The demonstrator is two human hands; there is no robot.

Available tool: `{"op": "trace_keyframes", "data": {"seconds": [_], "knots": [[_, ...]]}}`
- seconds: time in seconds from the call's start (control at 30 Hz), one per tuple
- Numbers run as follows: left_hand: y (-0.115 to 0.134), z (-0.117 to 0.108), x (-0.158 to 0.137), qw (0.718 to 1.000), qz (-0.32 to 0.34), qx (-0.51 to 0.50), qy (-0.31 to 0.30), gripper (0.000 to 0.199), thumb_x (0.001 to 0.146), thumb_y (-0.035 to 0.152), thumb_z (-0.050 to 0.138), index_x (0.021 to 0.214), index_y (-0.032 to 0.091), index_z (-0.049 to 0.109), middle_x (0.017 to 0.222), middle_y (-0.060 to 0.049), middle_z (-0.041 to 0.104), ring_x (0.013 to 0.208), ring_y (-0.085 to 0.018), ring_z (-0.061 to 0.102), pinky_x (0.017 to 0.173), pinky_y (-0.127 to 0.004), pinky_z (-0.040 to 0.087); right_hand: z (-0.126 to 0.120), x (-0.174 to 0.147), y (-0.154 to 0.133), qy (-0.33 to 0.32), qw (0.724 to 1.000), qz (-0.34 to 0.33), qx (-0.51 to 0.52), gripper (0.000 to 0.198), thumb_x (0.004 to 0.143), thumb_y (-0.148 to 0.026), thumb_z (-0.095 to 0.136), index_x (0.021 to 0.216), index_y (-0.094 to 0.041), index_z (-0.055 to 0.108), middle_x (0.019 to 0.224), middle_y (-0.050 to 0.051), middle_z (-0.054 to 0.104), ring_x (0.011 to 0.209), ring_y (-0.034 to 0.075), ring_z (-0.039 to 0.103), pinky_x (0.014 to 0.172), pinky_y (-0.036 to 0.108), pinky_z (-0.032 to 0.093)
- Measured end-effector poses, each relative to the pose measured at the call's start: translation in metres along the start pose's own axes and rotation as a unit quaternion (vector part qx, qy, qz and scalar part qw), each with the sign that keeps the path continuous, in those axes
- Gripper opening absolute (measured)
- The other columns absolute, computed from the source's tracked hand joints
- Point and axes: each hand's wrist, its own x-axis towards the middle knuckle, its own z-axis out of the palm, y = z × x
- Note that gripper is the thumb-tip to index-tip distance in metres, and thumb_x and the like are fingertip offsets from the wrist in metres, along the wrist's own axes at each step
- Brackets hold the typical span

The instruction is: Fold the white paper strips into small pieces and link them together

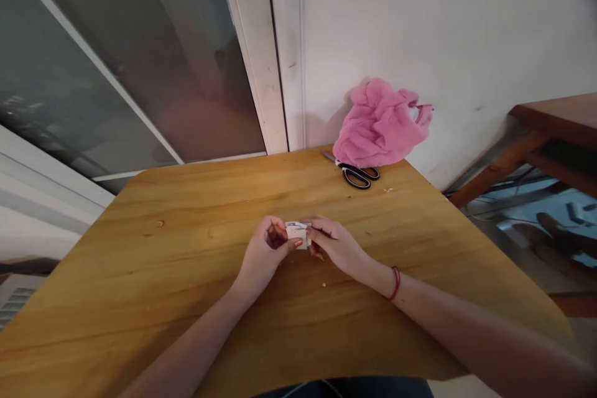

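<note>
From afar I see left hand (pixel 265 245) and right hand (pixel 342 247) pinching a small white paper piece (pixel 295 234) between the bench's (pixel 205 196) far and near edges, apparently mid-fold, next needing even pressure

**Pinching Side by Side**

My left hand (pixel 263 249) is just beside my right hand (pixel 342 247). Both pinch with bent fingers (pixel 275 222). My left thumb (pixel 286 246) points toward my right hand. My left arm (pixel 196 336) and right arm (pixel 448 317) spread wide behind them.
</note>
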Motion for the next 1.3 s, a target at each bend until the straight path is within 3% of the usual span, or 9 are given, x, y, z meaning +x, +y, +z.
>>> {"op": "trace_keyframes", "data": {"seconds": [0.17,0.33,0.43,0.57,0.7,0.87,0.97,1.1,1.3], "knots": [[-0.003,-0.002,0.001,1.0,-0.024,-0.016,-0.001,0.033,0.064,0.023,0.071,0.083,0.021,0.044,0.068,0.007,0.047,0.066,-0.01,0.051,0.063,-0.022,0.04,0.001,-0.003,-0.005,-0.023,1.0,-0.012,-0.005,0.032,0.087,-0.039,0.043,0.071,-0.014,0.053,0.074,0.0,0.044,0.055,0.007,0.045,0.048,0.021,0.037],[0.0,-0.004,0.0,0.995,-0.041,0.086,-0.034,0.023,0.07,0.034,0.066,0.074,0.018,0.05,0.068,0.003,0.054,0.066,-0.012,0.051,0.062,-0.023,0.038,0.001,-0.004,-0.004,-0.004,0.998,-0.018,-0.064,0.029,0.081,-0.042,0.054,0.074,-0.014,0.057,0.075,0.0,0.045,0.056,0.006,0.044,0.048,0.02,0.035],[0.003,-0.003,-0.001,0.994,-0.026,0.103,-0.027,0.022,0.07,0.035,0.066,0.074,0.018,0.052,0.068,0.002,0.056,0.064,-0.012,0.051,0.061,-0.023,0.038,0.001,-0.002,-0.003,0.01,1.0,0.01,-0.007,0.028,0.076,-0.042,0.06,0.082,-0.015,0.058,0.067,-0.002,0.049,0.051,0.006,0.044,0.047,0.02,0.035],[0.005,-0.002,-0.002,0.996,-0.018,0.081,-0.027,0.021,0.069,0.033,0.067,0.071,0.018,0.052,0.068,0.002,0.057,0.067,-0.013,0.053,0.062,-0.023,0.041,0.0,0.002,-0.001,0.033,0.997,0.028,0.056,0.034,0.065,-0.042,0.07,0.082,-0.015,0.056,0.063,-0.003,0.055,0.05,0.007,0.047,0.049,0.021,0.038],[0.007,-0.003,-0.002,0.998,-0.019,0.056,-0.035,0.02,0.069,0.033,0.068,0.072,0.018,0.055,0.071,0.001,0.06,0.07,-0.013,0.055,0.065,-0.024,0.042,-0.002,0.004,0.0,0.044,0.997,0.012,0.064,0.03,0.067,-0.041,0.069,0.075,-0.014,0.058,0.058,-0.002,0.056,0.05,0.007,0.048,0.051,0.022,0.04],[0.01,-0.004,-0.003,0.999,-0.027,0.001,-0.035,0.024,0.078,0.035,0.058,0.096,0.02,0.063,0.092,-0.003,0.065,0.084,-0.015,0.057,0.08,-0.027,0.041,-0.003,0.005,-0.001,0.089,0.992,0.01,0.092,0.027,0.067,-0.037,0.07,0.077,-0.013,0.06,0.059,-0.002,0.057,0.052,0.008,0.05,0.05,0.022,0.041],[0.008,-0.005,-0.003,0.999,-0.04,0.01,-0.025,0.026,0.078,0.035,0.059,0.098,0.02,0.064,0.096,-0.004,0.066,0.091,-0.017,0.056,0.087,-0.029,0.039,-0.004,0.006,0.0,0.093,0.989,0.018,0.111,0.027,0.067,-0.036,0.07,0.079,-0.013,0.061,0.065,0.001,0.059,0.054,0.009,0.051,0.05,0.022,0.043],[0.006,-0.005,-0.003,0.998,-0.035,0.049,0.008,0.023,0.076,0.036,0.06,0.091,0.02,0.065,0.093,-0.003,0.066,0.092,-0.018,0.055,0.087,-0.029,0.038,-0.002,0.006,0.002,0.078,0.989,0.019,0.121,0.027,0.068,-0.036,0.069,0.08,-0.013,0.062,0.071,0.002,0.062,0.057,0.009,0.054,0.052,0.023,0.046],[0.004,0.001,-0.005,0.998,-0.04,-0.041,-0.038,0.021,0.081,0.033,0.055,0.097,0.02,0.054,0.093,-0.003,0.067,0.087,-0.016,0.06,0.083,-0.028,0.04,0.006,0.002,0.001,0.087,0.991,0.033,0.101,0.03,0.066,-0.037,0.07,0.083,-0.013,0.059,0.058,-0.002,0.058,0.051,0.009,0.053,0.05,0.023,0.046]]}}
